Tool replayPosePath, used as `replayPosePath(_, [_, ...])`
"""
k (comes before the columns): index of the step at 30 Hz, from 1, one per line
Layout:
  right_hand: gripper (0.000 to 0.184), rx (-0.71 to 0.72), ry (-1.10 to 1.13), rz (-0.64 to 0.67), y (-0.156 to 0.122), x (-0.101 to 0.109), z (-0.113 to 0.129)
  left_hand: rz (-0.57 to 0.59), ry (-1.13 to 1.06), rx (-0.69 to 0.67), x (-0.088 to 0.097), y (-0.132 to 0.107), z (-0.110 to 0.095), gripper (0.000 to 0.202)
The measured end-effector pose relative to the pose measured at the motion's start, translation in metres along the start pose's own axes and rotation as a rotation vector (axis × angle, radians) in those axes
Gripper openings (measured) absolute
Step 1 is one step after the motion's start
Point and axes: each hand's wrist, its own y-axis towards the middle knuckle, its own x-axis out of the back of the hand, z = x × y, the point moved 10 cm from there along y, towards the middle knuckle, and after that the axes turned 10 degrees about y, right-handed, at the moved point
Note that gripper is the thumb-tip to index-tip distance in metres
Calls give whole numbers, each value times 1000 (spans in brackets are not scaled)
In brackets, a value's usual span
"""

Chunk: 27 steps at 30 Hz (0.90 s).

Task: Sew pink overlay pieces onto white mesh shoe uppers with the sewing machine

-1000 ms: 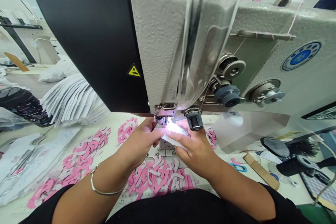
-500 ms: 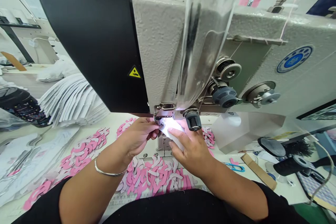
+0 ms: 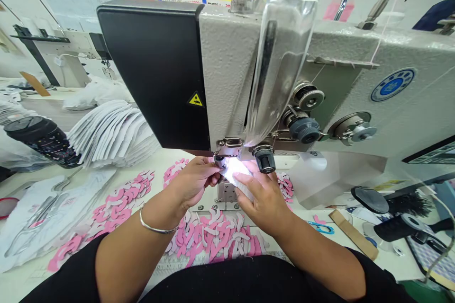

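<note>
A small white fabric piece (image 3: 242, 176), brightly lit by the lamp, lies under the needle area of a sewing machine (image 3: 229, 71). From the left, my left hand (image 3: 197, 180) pinches its edge between thumb and fingers, close to the presser foot. My right hand (image 3: 263, 199) grips the piece from the other side, index finger and thumb on top and the other fingers partly hidden behind. The machine head covers the needle and the far edge of the fabric. Between my forearms lies a heap of pink and white curved cut pieces (image 3: 213, 236).
More pink pieces (image 3: 122, 199) spread along the left. A fanned stack of white sheets (image 3: 113, 135) stands beside a black patterned bottle (image 3: 42, 139). At right are blue thread snips (image 3: 321, 227), a brown strip (image 3: 353, 234) and a black spool (image 3: 398, 226). A ruler (image 3: 167, 265) runs along the front.
The head view has shifted, so the machine appears slightly lower and more of the wall banner shows. Both hands keep nearly the same hold on the fabric.
</note>
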Motion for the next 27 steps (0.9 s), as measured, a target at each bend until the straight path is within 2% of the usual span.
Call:
replayPosePath(9, [38,-7,-8,30,5,2,-8,-33,-31,6,-1,-1,-3,17])
replayPosePath(13, [39,-1,12,-2,10,10,-13,-77,-18,-3,3,-21,-4,9])
replayPosePath(14, [38,19,38,-8,11,11,-11,-60,-14,-5,3,-28,-3,17])
replayPosePath(17, [34,98,125,-9,12,14,-5,-2,-63,30,6,-44,8,31])
replayPosePath(19, [31,154,163,13,10,17,1,-53,-152,117,20,-48,23,35])
replayPosePath(21, [28,217,183,58,7,18,7,-134,-250,206,37,-44,38,44])
replayPosePath(23, [25,285,204,105,3,19,13,-169,-321,245,46,-35,46,48])
replayPosePath(25, [22,322,232,141,-1,20,16,-170,-362,227,47,-22,44,46])
replayPosePath(27, [21,324,267,147,-4,20,16,-136,-381,223,40,-9,39,39])
